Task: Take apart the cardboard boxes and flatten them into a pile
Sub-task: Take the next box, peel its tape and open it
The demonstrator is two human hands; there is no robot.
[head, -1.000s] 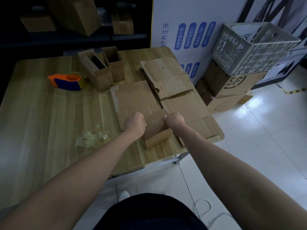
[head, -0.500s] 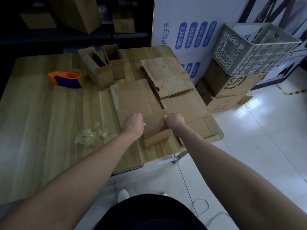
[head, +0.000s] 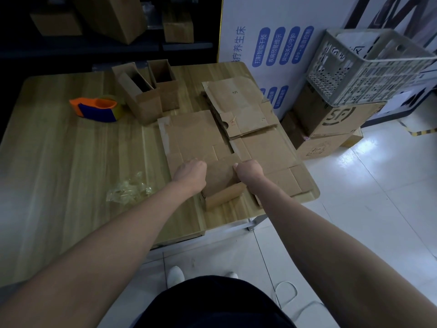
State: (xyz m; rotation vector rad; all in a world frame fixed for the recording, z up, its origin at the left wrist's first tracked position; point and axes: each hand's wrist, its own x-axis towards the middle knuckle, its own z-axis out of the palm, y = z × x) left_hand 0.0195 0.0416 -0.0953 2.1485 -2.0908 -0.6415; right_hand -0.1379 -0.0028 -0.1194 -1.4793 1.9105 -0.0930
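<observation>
**Head view: both fists on a half-squashed box, near right of table**

Left hand [head: 190, 172] and right hand [head: 249, 170] are both curled tight, knuckles up, one at each side of the small half-collapsed brown cardboard box [head: 221, 183]. The fingertips are tucked out of sight. It looks like each hand grips a side edge of the box, but a plain fist press can't be ruled out.

The box sits close to the near right edge of the pale wooden table [head: 59, 150], with its top panel sagging and its near wall upright and bowed. It rests on the near end of the spread of flattened brown cardboard sheets [head: 196, 136], which runs toward the far right corner. Two upright open-topped brown cardboard boxes [head: 142, 100] stand just beyond the sheets, not yet taken apart. An orange and blue tape dispenser [head: 97, 108] lies left of them. A wad of crumpled clear tape [head: 128, 190] lies left of the hands.

Judged step: squashing this box flat onto the pile.

Risks from here:
- **Crooked fold:** The bowed near wall may crumple instead of folding on its crease. That would leave a lump that won't stack flat.
- **Sliding off:** The box is close to the table edge. A push angled toward the person could slide it, and the loose sheets under it, off the table.
- **Loose pile:** The sheets are fanned out rather than squared up, so uneven pressure could shift them.
- **Spring-back:** Any tape left on a hidden seam would make the box spring back when released.
</observation>
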